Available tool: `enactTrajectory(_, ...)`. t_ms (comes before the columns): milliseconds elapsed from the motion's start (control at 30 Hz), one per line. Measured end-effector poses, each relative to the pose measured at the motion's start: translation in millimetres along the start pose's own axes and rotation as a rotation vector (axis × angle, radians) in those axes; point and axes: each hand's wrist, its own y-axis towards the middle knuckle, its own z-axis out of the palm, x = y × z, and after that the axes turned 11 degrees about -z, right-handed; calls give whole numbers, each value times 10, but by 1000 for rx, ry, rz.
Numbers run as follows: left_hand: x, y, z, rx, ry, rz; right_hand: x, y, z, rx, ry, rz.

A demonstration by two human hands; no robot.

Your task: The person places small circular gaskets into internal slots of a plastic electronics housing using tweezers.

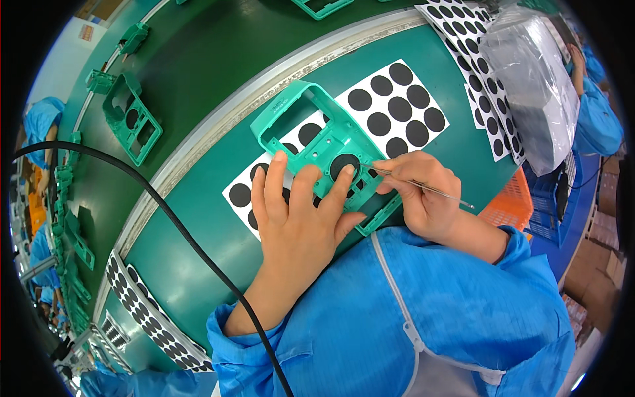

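Observation:
A green plastic housing (317, 142) lies tilted on the green table in front of me, over a white sheet with black round stickers (241, 194). A black disc (344, 167) sits in the housing's round recess. My left hand (294, 212) has its fingers spread over the housing, one fingertip on the disc and others at the housing's edge. My right hand (426, 192) is closed in a pinch around a thin metal pick (430, 188), whose tip reaches the housing beside the disc. The exact tip contact is too small to tell.
Another sticker sheet (399, 109) lies beyond the housing. More sheets (463, 59) and a clear plastic bag (529, 79) are at the right, above an orange basket (512, 202). A conveyor belt (198, 59) carries green housings (135, 119). A black cable (165, 205) crosses the left side. Other people work nearby.

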Motion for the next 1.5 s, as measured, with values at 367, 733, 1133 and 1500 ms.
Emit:
enactTrajectory(367,-32,-5,-16,3,-3,-13,11,-21,43,-5,-152,-142)
enactTrajectory(733,-85,-51,29,-78,112,-38,51,-13,83,17,-279,-178)
enactTrajectory(1133,-129,-48,16,-45,155,-72,39,-44,101,4,-321,-201)
enactTrajectory(1500,-115,-47,23,-64,130,-67,24,-70,82,6,-270,-191)
